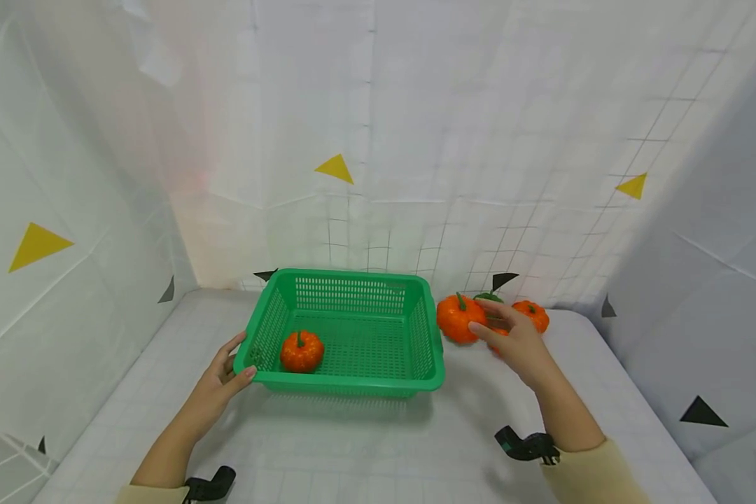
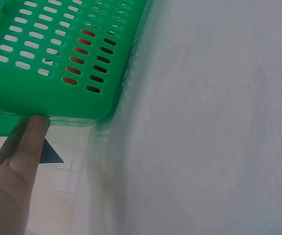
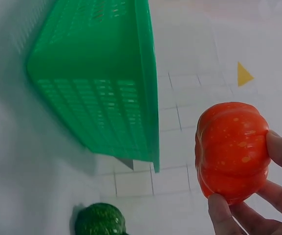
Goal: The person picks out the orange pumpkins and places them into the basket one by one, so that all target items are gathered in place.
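Note:
A green plastic basket with slotted walls stands on the table, one small orange pumpkin inside it at the near left. My left hand grips the basket's near left corner, thumb over the rim; in the left wrist view its fingers touch the outer wall. To the right of the basket, my right hand pinches a larger orange pumpkin between thumb and fingers. That pumpkin is off the table, close to the basket's right rim.
Behind the right hand lie a green pumpkin-like vegetable and another orange pumpkin. A further orange piece shows partly below the hand. White sheeting with yellow and black triangles encloses the table.

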A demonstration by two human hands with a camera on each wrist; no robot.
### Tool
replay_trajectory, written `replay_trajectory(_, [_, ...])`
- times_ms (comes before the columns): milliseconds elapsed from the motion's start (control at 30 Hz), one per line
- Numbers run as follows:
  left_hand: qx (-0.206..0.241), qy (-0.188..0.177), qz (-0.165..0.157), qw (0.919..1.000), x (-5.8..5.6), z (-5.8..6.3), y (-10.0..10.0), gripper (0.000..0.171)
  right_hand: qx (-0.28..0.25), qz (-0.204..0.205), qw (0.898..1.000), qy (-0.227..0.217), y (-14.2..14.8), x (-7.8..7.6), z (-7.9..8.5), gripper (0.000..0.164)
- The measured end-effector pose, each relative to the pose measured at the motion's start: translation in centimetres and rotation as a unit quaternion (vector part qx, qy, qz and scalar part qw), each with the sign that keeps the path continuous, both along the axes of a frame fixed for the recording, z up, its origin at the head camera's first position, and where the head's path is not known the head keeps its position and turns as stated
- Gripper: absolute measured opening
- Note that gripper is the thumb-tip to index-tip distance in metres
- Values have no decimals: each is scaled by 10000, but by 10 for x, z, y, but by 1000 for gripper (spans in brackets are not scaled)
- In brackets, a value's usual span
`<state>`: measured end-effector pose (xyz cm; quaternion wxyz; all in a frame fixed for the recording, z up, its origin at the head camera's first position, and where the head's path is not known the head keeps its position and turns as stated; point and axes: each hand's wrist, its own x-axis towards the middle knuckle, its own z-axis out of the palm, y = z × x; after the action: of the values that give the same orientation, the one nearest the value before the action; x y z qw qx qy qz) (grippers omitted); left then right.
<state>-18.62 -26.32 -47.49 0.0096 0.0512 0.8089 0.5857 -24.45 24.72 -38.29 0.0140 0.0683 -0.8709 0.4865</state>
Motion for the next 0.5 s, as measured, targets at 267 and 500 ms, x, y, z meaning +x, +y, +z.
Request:
replay_trajectory(267, [-64, 36, -5, 10000, 0, 0, 0, 76, -99, 313, 9995, 35, -24, -13, -8, 68])
replay_trajectory(500, [-118, 72, 11, 9999, 1, 2, 1, 76, -209, 460, 9986, -137, -43, -19, -1, 68])
